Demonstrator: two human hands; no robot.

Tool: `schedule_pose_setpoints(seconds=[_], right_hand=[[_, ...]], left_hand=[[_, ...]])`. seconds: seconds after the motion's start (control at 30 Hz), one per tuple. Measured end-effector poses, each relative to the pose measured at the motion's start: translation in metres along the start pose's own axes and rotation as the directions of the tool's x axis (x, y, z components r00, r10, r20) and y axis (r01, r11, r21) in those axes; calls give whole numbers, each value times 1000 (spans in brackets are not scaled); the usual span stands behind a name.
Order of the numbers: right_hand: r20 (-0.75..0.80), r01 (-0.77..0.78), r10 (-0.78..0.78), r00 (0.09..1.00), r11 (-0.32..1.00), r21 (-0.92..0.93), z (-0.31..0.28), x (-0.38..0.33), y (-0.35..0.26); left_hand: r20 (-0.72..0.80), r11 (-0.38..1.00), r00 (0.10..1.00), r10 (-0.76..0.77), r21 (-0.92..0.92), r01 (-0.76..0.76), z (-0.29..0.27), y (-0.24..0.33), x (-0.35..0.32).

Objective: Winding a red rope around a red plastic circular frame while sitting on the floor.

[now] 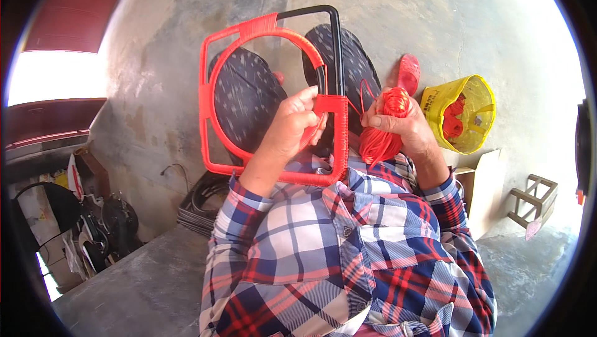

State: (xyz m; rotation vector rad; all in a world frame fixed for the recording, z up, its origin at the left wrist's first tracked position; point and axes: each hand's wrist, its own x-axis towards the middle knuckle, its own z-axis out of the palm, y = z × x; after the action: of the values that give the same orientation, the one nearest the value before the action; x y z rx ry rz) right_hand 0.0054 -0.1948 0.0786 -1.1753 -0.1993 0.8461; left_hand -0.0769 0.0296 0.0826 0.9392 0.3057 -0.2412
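Note:
A square frame with a round ring inside it lies across my lap. Red cord is wound tightly over most of it, while the upper right corner shows bare black tube. My left hand is closed around the right side of the ring, where the red winding meets the black. In my right hand is a bundle of shiny red cord, gripped near its upper end. A thin strand of cord loops between the bundle and the frame.
Right of my knees stands a yellow bucket with red cord inside. Farther right is a small wooden stool. At the lower left are a stack of dark frames and a pile of mixed items. The floor is grey concrete.

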Motion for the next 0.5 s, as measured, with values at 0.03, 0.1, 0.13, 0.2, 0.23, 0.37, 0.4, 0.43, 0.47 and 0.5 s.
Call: schedule_pose_setpoints(seconds=[0.03,0.1,0.13,0.2,0.23,0.37,0.4,0.43,0.47,0.5], right_hand=[[-1,37,-37,999,998,47,1,-3,4],[18,76,-79,997,992,102,2,-5,4],[18,71,-73,997,993,95,2,-6,4],[9,42,-43,999,996,77,1,-6,3],[10,42,-42,999,997,71,1,-5,2],[9,41,-41,999,999,34,3,-7,2],[12,41,-41,999,999,25,4,-7,3],[13,39,-40,999,999,24,4,-7,3],[12,27,-27,1000,1000,4,4,-7,2],[6,16,-16,1000,1000,-15,4,-8,2]], left_hand=[[22,999,999,-42,27,42,0,1,0],[33,999,999,-39,17,39,-1,-2,3],[44,999,998,-36,25,35,-1,-2,3],[29,999,999,-30,-12,31,0,-4,4],[31,999,999,-33,-15,34,-4,-7,4],[-5,999,1000,-28,25,28,3,-8,3],[-7,999,1000,-27,23,27,2,-9,3],[-5,999,1000,-26,45,26,0,-10,3],[-2,997,1000,-26,67,26,-1,-11,3],[0,997,1000,-28,67,28,-1,-11,3]])
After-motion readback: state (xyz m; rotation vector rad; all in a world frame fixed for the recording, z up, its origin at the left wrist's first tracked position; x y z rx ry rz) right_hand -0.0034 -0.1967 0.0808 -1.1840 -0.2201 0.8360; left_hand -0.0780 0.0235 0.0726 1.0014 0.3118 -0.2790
